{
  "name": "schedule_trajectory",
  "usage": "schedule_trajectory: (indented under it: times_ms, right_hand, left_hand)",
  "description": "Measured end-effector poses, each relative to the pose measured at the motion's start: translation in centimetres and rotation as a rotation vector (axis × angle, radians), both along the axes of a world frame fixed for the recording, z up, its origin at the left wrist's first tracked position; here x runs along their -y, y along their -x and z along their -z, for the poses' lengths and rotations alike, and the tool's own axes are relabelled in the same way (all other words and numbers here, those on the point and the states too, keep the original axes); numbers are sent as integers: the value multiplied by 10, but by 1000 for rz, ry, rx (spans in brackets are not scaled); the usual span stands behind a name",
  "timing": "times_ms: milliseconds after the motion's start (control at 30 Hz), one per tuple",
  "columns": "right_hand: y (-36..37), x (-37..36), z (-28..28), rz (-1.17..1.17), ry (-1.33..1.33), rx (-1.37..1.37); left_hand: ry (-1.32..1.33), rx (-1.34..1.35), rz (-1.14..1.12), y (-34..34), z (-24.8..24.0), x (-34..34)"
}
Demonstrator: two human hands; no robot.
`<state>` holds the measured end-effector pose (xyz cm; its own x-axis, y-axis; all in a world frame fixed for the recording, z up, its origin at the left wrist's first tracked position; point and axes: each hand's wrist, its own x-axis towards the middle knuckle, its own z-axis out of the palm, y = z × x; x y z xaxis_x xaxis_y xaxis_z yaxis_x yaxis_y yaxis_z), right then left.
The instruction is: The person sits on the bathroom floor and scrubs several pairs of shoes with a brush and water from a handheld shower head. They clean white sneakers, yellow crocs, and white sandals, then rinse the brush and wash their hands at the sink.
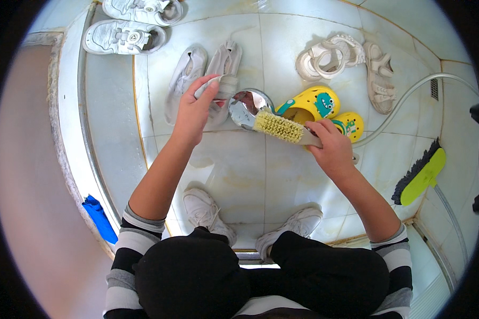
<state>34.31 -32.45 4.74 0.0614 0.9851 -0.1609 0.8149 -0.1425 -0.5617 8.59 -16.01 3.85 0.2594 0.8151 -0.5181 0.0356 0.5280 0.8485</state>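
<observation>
Fingers of my left hand (193, 106) are closed round a whitish shoe (227, 85) with a ribbed band, held above the floor; its full shape is partly hidden. Just behind and below it lies a pair of white canvas shoes (191, 61). My right hand (329, 142) grips the handle of a scrubbing brush (280, 127), whose yellow bristles point up and to the left. Close by the brush tip, a round chrome shower head (244, 112) lies between my hands. Yellow clogs (310, 101) with green cartoon decorations stand beyond my right hand.
White sandals (330, 58) lie at the far right, white sneakers (125, 37) at the far left. A grey hose (418, 85) curves along the right. A green broom head (423, 178) leans near the right wall. Blue cloth (99, 219) lies by the left ledge.
</observation>
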Motion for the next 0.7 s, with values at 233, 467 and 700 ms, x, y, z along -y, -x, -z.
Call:
schedule_trajectory:
  times_ms: [233,467,700]
  right_hand:
    - [1,5,2,-12,-14,41]
    - [-17,8,0,152,-299,-55]
    - [-33,6,4,397,-225,-338]
  left_hand:
    - [32,-67,-57,5,8,-3]
    - [1,-6,-74,0,1,-1]
    - [-13,-251,19,20,27,-14]
